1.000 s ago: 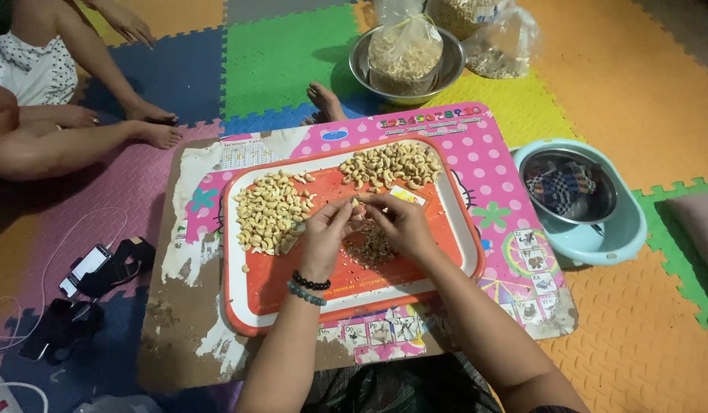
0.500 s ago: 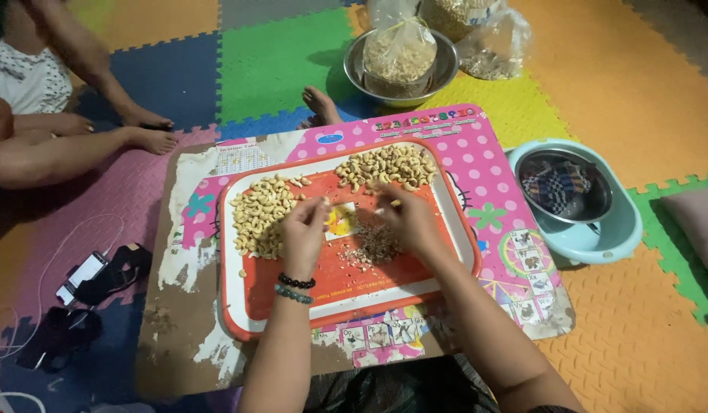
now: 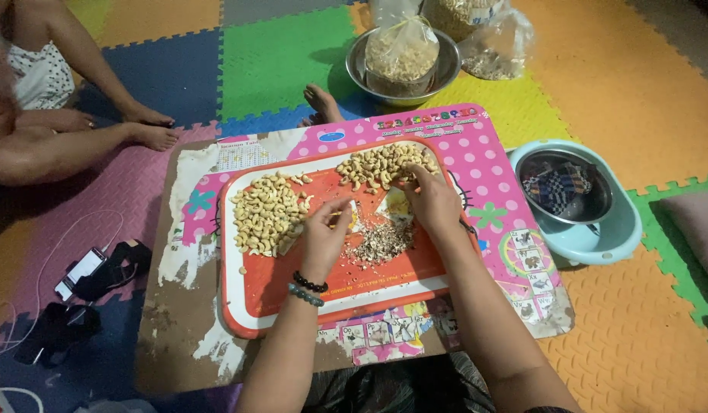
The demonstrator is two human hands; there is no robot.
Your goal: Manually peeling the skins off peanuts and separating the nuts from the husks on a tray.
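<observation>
- My left hand (image 3: 323, 233) hovers over the middle of the red tray (image 3: 250, 294), fingers curled and pinched together at the tips; there may be a cashew in them, but I cannot tell.
- My right hand (image 3: 432, 200) reaches to the far heap of cashews (image 3: 380, 164), fingertips touching its near edge, loosely bent; whether they have closed on a nut is hidden.
- The work looks partly done, judging by the heaps: a left heap of pale cashews (image 3: 266, 210) lies by the tray's left rim, and a mound of brown skin scraps (image 3: 380, 243) sits between my hands. The far heap is about as big as the left one, so I judge a good share is left (which heap is finished I cannot be sure).
- Counted: two heaps of nuts on the tray, one mound of scraps, one tray, on one pink dotted board (image 3: 495, 164).
- Beyond the board: one steel bowl (image 3: 361, 65) holding a tied bag of nuts (image 3: 400, 50), with two more bags behind it, partly cut off.
- To my right: one pale blue basin (image 3: 625, 229) with a steel bowl nested inside.
- At far left another person sits on the foam mat (image 3: 285, 53); a phone (image 3: 82, 268) lies near.
</observation>
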